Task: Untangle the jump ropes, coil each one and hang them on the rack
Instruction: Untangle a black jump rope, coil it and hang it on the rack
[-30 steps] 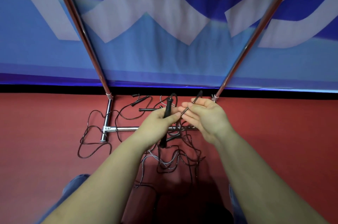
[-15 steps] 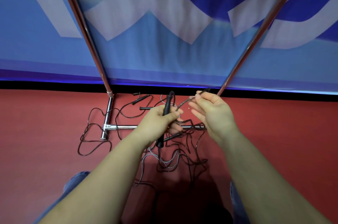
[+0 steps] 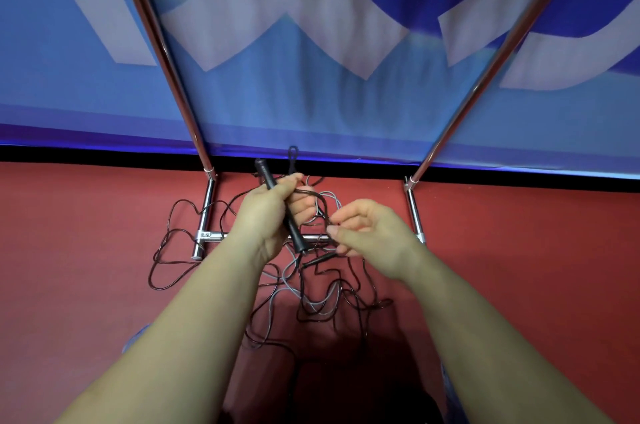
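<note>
A tangle of thin jump ropes (image 3: 325,299), dark ones and a grey one, lies on the red floor at the foot of the chrome rack (image 3: 207,205). My left hand (image 3: 270,212) grips a black rope handle (image 3: 294,236) held slantwise, along with some loops of cord. My right hand (image 3: 370,233) is just to its right, fingers curled, pinching a dark cord near the handle's lower end. A second black handle (image 3: 317,259) hangs just below my hands.
Two slanted chrome rack poles (image 3: 162,53) (image 3: 495,56) rise left and right in front of a blue and white banner (image 3: 318,43). The rack's base crossbar (image 3: 211,235) lies on the floor under my hands. My knees (image 3: 138,337) show at the bottom.
My left hand has tipped the handle so its top leans left and gathered cord loops. My right hand has dropped lower and closed its fingers on a cord.
</note>
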Tool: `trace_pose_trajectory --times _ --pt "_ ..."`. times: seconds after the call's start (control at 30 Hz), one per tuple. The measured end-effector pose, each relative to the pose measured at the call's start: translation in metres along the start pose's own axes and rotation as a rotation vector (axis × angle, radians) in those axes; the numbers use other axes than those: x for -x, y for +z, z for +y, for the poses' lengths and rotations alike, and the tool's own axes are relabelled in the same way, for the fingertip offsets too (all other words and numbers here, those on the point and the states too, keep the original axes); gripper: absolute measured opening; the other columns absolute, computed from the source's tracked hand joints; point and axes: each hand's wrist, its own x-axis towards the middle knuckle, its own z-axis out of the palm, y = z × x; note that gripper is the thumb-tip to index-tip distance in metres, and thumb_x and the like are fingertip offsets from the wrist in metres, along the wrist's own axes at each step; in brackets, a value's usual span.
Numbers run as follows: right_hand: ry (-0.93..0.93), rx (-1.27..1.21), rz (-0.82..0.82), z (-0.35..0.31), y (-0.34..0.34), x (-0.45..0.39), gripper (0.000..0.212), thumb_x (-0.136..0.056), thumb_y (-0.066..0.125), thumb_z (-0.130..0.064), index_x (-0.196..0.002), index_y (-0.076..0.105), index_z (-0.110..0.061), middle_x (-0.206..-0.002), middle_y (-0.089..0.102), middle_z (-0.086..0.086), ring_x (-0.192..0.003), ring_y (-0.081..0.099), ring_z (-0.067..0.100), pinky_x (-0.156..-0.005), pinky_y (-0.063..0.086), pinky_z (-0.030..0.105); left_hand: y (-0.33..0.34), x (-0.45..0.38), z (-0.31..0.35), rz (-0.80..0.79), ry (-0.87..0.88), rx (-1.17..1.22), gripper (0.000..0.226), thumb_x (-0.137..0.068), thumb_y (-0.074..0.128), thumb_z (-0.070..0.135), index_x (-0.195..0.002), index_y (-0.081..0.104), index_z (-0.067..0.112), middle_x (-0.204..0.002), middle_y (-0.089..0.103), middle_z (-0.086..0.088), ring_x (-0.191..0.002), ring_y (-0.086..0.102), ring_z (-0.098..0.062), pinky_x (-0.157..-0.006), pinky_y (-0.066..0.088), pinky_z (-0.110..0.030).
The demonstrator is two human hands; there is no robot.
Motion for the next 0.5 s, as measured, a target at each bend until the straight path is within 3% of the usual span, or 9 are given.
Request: trace_pose_trajectory --times 0.07,0.17,0.23,0.3,0.4,0.5 --pt "-0.065 0.068 0.172 0.001 -0.003 -0.002 0.024 -0.08 0.072 -0.015 -0.092 0.054 -0.026 -0.085 0.055 -0.006 -0.066 0.05 0.01 -0.066 0.046 0.022 0.003 0.004 -0.004 -0.087 -0.039 -0.096 0.017 -0.098 0.047 0.011 -0.09 0.061 0.01 -0.052 0.063 0.002 -0.045 0.061 -0.006 -0.047 0.054 -0.019" --pt "-0.115 0.204 0.145 0.005 -0.004 -0.002 0.029 -0.082 0.07 -0.018 -0.098 0.054 -0.036 -0.095 0.054 -0.008 -0.067 0.045 0.007 -0.065 0.04 0.017 0.005 0.007 -0.006 -0.179 -0.054 -0.196 0.016 -0.098 0.047 0.011 -0.094 0.062 0.01 -0.059 0.063 -0.002 -0.046 0.061 -0.006 -0.045 0.051 -0.018" --pt "-0.099 0.246 0.073 0.007 -0.002 -0.001 0.013 -0.085 0.066 -0.018 -0.085 0.061 -0.03 -0.07 0.055 -0.013 -0.057 0.042 0.003 -0.06 0.037 0.02 0.005 0.009 -0.006 -0.21 -0.054 -0.214 0.017 -0.098 0.046 0.011 -0.093 0.063 0.011 -0.057 0.063 0.0 -0.046 0.061 -0.005 -0.044 0.049 -0.016" --pt "-0.091 0.269 0.059 0.009 -0.001 -0.002 0.012 -0.087 0.063 -0.018 -0.077 0.063 -0.023 -0.055 0.052 -0.012 -0.053 0.045 0.005 -0.058 0.041 0.028 0.005 0.008 -0.005 -0.197 -0.036 -0.188 0.018 -0.098 0.046 0.013 -0.092 0.063 0.012 -0.06 0.061 0.0 -0.046 0.06 -0.004 -0.044 0.048 -0.016" --pt "-0.063 0.203 0.083 0.008 0.0 -0.003 0.012 -0.09 0.061 -0.018 -0.078 0.061 -0.02 -0.063 0.06 -0.003 -0.066 0.058 0.015 -0.07 0.053 0.036 0.005 0.003 -0.003 -0.131 0.002 -0.083 0.018 -0.099 0.046 0.016 -0.093 0.063 0.013 -0.066 0.064 -0.002 -0.049 0.063 -0.005 -0.047 0.051 -0.016" --pt "-0.018 -0.077 0.109 -0.001 0.0 -0.002 0.015 -0.092 0.057 -0.012 -0.079 0.058 -0.017 -0.07 0.062 0.002 -0.061 0.061 0.014 -0.061 0.055 0.027 0.004 0.001 -0.003 -0.166 0.007 -0.02 0.018 -0.1 0.045 0.018 -0.097 0.063 0.014 -0.074 0.073 0.0 -0.066 0.069 -0.01 -0.061 0.057 -0.02"
